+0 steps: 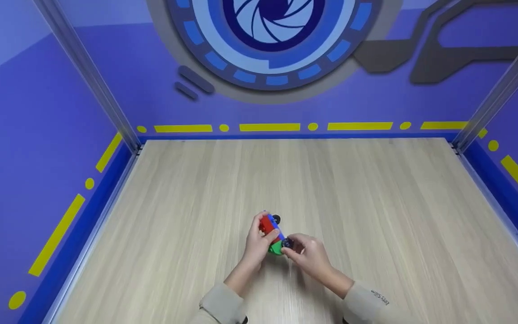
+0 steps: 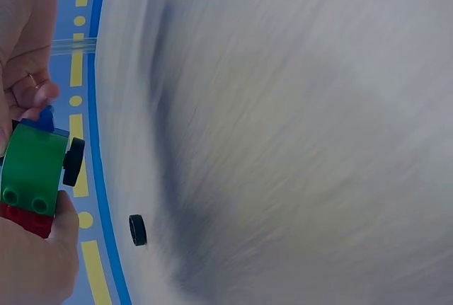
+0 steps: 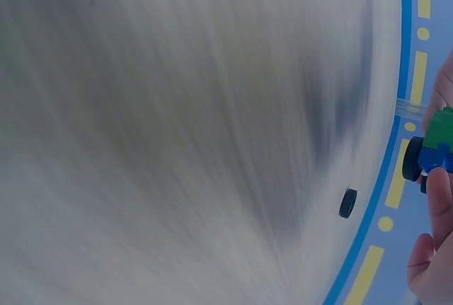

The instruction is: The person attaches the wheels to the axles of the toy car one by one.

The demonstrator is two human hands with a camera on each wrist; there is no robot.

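Note:
In the head view the left hand [image 1: 256,245] grips a block assembly with a red block [image 1: 267,225], a blue strip [image 1: 275,223] and a green piece [image 1: 275,248]. Beside the green end, the right hand [image 1: 310,256] pinches a black wheel [image 1: 287,243] between thumb and fingers. The left wrist view shows the rounded green block [image 2: 34,163] with a black wheel [image 2: 73,163] at its side; the left hand [image 2: 35,262] is below. In the right wrist view, the right hand [image 3: 439,248] touches the blue part [image 3: 435,158] by a wheel [image 3: 413,158].
A separate black wheel [image 2: 137,230] stands on the pale wooden table [image 1: 173,202], also visible in the right wrist view [image 3: 347,203]. Purple-blue walls with yellow dashes [image 1: 270,127] enclose the table at the back and sides.

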